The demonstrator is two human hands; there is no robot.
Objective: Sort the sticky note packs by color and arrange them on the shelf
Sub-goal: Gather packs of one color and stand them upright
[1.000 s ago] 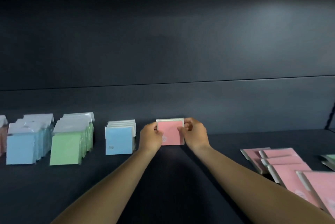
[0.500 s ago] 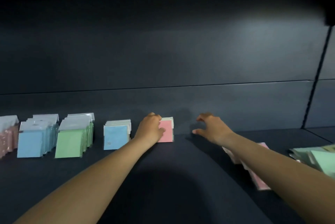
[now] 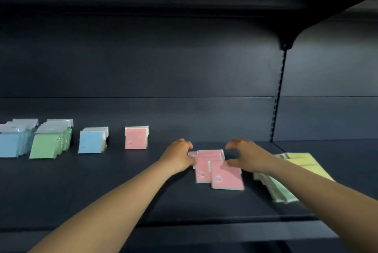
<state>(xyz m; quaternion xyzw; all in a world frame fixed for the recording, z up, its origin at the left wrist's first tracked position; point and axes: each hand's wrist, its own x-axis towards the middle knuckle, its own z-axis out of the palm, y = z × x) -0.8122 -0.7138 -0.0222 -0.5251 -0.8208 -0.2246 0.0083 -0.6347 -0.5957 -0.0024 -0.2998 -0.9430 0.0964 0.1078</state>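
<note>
Hands bracket the loose pink wrapped sticky note packs [image 3: 216,168] lying flat at centre frame: your left hand [image 3: 180,155] curled against their edge, right hand [image 3: 248,155] open, empty. Square the pile before lifting.

Both forearms bare, no sleeves; left hand [image 3: 178,156] & right hand [image 3: 248,155] bare too.

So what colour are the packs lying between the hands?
Pink packs, clearest in the head view.
</note>
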